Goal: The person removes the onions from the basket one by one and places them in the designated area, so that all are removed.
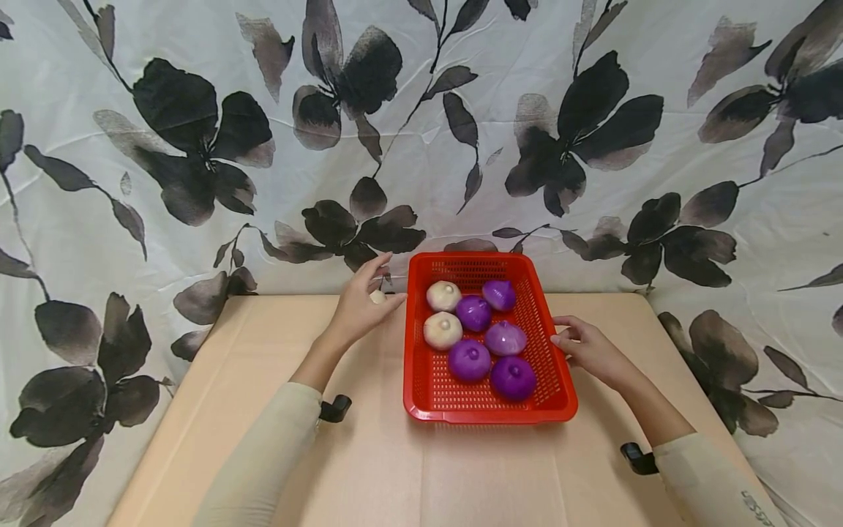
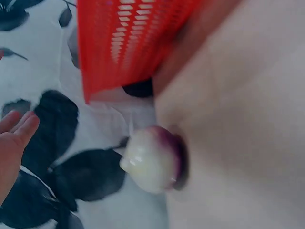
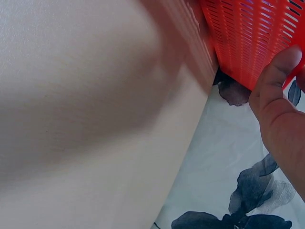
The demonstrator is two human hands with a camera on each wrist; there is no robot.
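Observation:
A red plastic basket (image 1: pixel 487 411) with perforated walls holds several purple onions (image 1: pixel 469 360) and two whitish bulbs (image 1: pixel 443 331). At its right side my right hand (image 1: pixel 593 353) grips the rim, thumb on the near side in the right wrist view. My left hand (image 1: pixel 364 304) is just off the basket's left side, fingers extended and holding nothing. Below that hand a single onion (image 2: pixel 151 160), white with a purple end, lies on the table; in the head view the hand hides most of it.
The pale table (image 1: pixel 369 468) ends at a far edge, behind which hangs a white cloth (image 1: pixel 461 183) with dark printed flowers. More of the cloth borders the table on both sides. Each wrist wears a small black camera (image 1: pixel 336 408).

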